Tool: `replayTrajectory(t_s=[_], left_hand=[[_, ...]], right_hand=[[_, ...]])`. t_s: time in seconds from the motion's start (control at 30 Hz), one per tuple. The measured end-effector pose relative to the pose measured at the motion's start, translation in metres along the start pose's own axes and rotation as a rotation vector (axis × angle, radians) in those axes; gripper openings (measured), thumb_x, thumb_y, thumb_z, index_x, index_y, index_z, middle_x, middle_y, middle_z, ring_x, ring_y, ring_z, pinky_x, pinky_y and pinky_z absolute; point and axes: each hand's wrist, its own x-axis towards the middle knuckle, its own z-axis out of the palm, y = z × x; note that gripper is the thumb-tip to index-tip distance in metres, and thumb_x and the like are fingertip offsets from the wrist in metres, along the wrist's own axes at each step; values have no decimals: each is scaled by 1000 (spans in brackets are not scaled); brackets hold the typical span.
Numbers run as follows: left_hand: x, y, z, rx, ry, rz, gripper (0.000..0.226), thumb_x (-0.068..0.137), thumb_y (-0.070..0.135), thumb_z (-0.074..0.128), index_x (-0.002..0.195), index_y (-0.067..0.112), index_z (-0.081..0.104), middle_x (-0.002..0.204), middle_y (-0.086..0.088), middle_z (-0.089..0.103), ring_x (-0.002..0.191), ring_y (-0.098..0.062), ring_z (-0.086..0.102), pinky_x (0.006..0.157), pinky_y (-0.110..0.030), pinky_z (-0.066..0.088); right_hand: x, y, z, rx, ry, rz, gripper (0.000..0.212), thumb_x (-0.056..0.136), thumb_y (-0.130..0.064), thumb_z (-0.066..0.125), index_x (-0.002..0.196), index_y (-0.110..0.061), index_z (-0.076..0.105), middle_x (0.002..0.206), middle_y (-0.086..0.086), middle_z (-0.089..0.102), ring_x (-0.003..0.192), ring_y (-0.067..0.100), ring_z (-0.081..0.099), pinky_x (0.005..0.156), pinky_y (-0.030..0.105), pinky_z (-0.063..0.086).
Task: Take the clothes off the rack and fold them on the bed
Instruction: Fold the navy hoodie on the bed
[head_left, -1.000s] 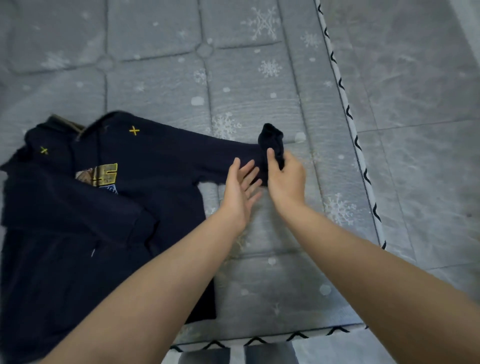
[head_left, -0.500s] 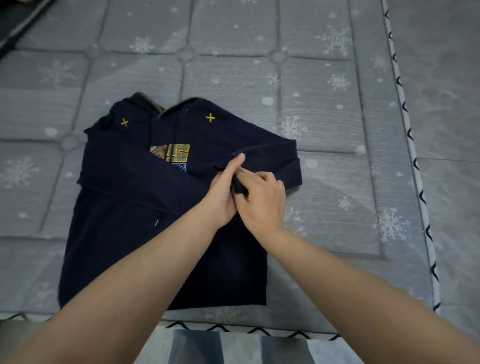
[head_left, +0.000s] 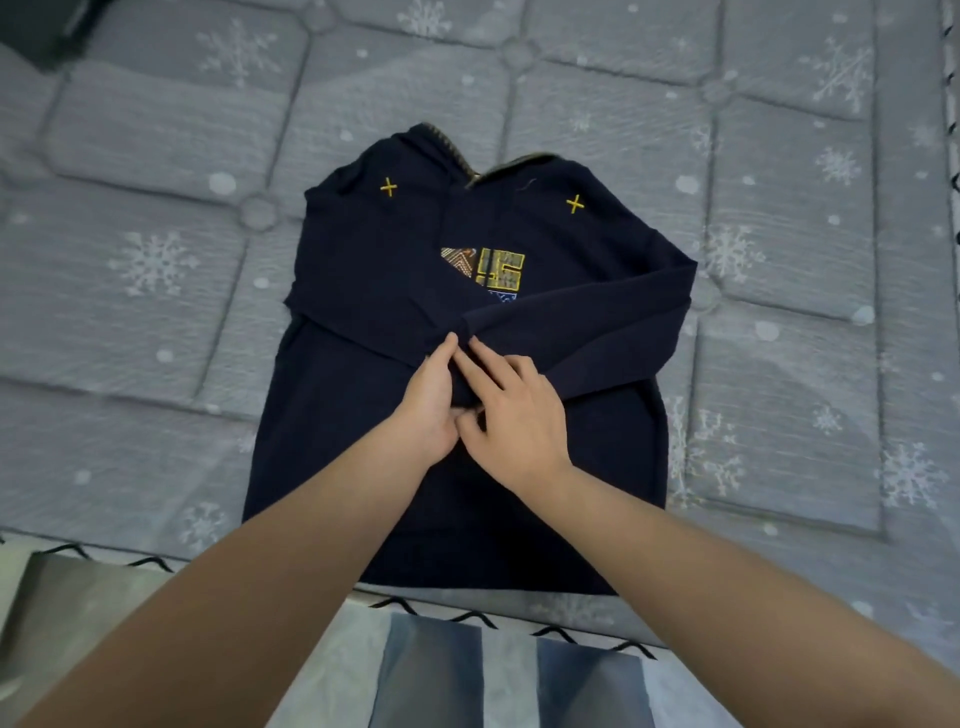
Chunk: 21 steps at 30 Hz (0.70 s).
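A navy hoodie (head_left: 467, 493) with yellow cross stitches and a yellow chest patch lies front-up on the grey snowflake mattress (head_left: 156, 312), collar away from me. Its two sleeves are folded across the chest. The right sleeve (head_left: 613, 332) runs in from the right edge to the middle, where its cuff ends between my hands. My right hand (head_left: 514, 415) lies over the cuff, thumb tucked beneath it, pinching it. My left hand (head_left: 428, 405) presses against the cuff from the left with straight fingers.
The mattress's near edge with black zigzag trim (head_left: 467, 618) runs just below the hoodie's hem. My jeans-clad legs (head_left: 431, 675) stand against it. A dark object (head_left: 52, 31) sits at the far left corner. The bed's right edge (head_left: 953, 156) shows at the frame's right side.
My right hand carried the outstretched sleeve leftward and laid it across the hoodie's chest. My left hand moved along with it. The view shifted so the hoodie now sits centred.
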Motion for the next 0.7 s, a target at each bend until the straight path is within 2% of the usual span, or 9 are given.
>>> replayTrajectory(t_s=[0.23, 0.33, 0.4, 0.5, 0.7], left_hand=[[20, 38, -71, -75, -24, -27, 49, 94, 45, 62, 134, 18, 58, 120, -12, 70, 105, -28, 71, 92, -50, 56], [28, 47, -86, -9, -23, -13, 47, 96, 42, 61, 137, 21, 54, 126, -9, 66, 109, -25, 68, 84, -49, 59], [32, 48, -90, 39, -22, -8, 43, 98, 35, 59, 139, 23, 52, 130, -8, 64, 112, -25, 65, 82, -50, 60], [37, 45, -88, 37, 2, -9, 36, 99, 31, 59, 134, 21, 56, 121, -8, 70, 108, -27, 68, 86, -52, 58], [53, 44, -82, 183, 72, 30, 44, 92, 28, 69, 134, 21, 55, 124, -4, 67, 109, -25, 67, 91, -47, 58]], right_hand=[[19, -55, 33, -42, -68, -86, 69, 86, -29, 53, 153, -29, 38, 159, -5, 37, 123, 22, 48, 89, 37, 49], [25, -63, 41, -67, -86, -97, 68, 87, -27, 55, 153, -29, 39, 159, -2, 37, 123, 23, 48, 88, 37, 49], [28, -59, 43, -87, -113, -84, 67, 87, -23, 56, 152, -28, 40, 158, -1, 38, 120, 24, 52, 88, 39, 50], [31, -43, 41, -97, -139, -14, 64, 86, -17, 57, 148, -24, 45, 156, 0, 42, 120, 27, 54, 92, 44, 50], [68, 19, 22, -196, -151, 183, 73, 85, -7, 55, 153, -21, 34, 161, 2, 32, 142, 29, 35, 107, 43, 35]])
